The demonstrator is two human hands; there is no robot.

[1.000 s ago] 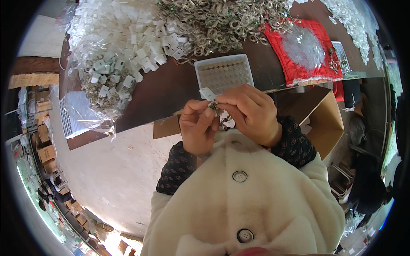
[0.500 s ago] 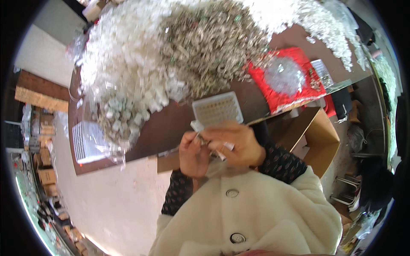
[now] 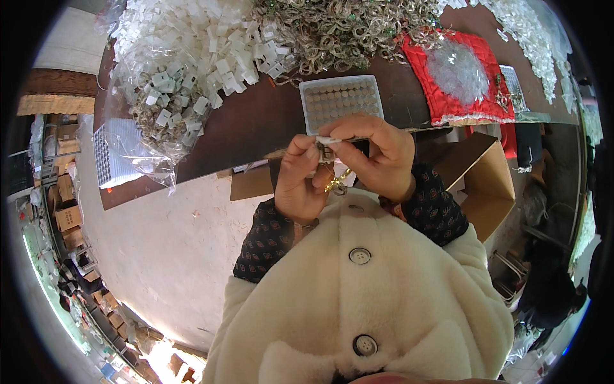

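Note:
A small white plastic case is pinched between my two hands, just above the table's near edge. My left hand closes on its left side with thumb and bent fingers. Thumb and forefinger of my right hand grip the upper right of the case. Below it hangs a short loop of shiny gold wire, close to my left fingers. What lies inside the case is too small to tell. Directly beyond my hands sits a white tray with rows of round, coin-like discs.
White plastic cases and coiled wire loops are heaped on the brown table. A red cloth carries a clear plastic bundle on the right. A striped white tray lies left; an open cardboard box stands below right.
The whole view has shifted, so table and heaps appear higher. My hands have moved up in the picture, and the white case and gold wire now show more plainly between them.

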